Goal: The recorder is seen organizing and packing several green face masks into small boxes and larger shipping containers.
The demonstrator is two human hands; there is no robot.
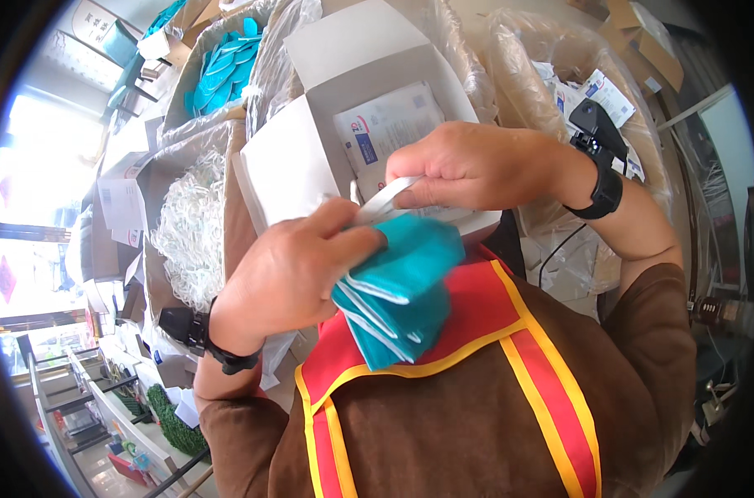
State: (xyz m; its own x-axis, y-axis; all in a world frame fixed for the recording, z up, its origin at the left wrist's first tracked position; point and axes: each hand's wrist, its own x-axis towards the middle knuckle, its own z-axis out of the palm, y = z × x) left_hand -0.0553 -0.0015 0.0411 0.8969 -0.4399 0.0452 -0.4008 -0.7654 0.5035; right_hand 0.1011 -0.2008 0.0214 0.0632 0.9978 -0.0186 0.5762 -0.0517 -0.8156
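Note:
My left hand is closed on a bundle of folded teal cloth pieces with pale edges, which hangs in front of my red apron and is partly blurred by motion. A narrow white strap runs from the left hand's fingers up to my right hand, which pinches its other end between thumb and fingers. Just beyond the hands stands an open white box with its flaps spread. Inside lie flat white packets with blue and red print, partly hidden behind my right hand.
At the left is a carton full of white stringy loops. Behind it, more teal pieces fill a lined carton. A plastic-lined carton with white packets stands at the right. Black devices are strapped to my wrists.

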